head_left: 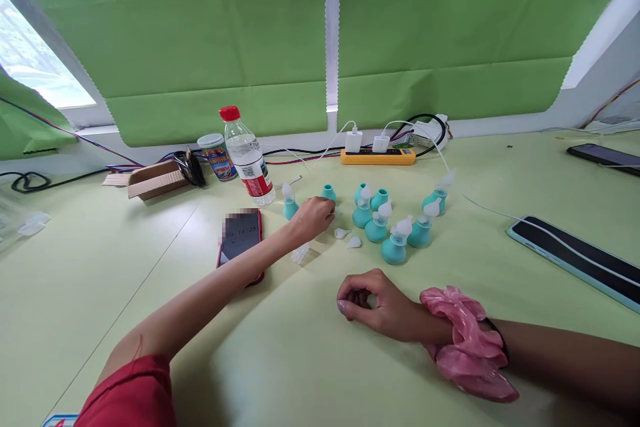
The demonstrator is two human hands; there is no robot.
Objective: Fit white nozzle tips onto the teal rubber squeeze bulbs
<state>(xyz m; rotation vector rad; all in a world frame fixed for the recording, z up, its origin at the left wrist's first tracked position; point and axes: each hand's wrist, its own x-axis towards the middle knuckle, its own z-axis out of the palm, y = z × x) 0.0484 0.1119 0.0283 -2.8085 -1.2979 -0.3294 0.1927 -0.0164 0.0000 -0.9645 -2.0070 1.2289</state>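
Observation:
My left hand (314,217) reaches over the table with its fingers bent down and closed; what they hold, if anything, is hidden. Just behind it stands a bare teal rubber bulb (328,192). Beside its wrist is another teal bulb (290,209) with a cloudy white nozzle. Two loose white nozzle tips (342,233) lie to the right of the fingers, and clear plastic pieces (301,253) lie near the forearm. Several teal bulbs (394,250), most topped with white nozzles, cluster farther right. My right hand (375,303) rests on the table, loosely curled with nothing visible in it.
A phone showing a time (241,240) lies left of my forearm. Behind it stand a water bottle (249,160), a printed can (218,157) and a cardboard box (157,179). An orange power strip (378,157) sits at the back. Another phone (580,260) trails a cable.

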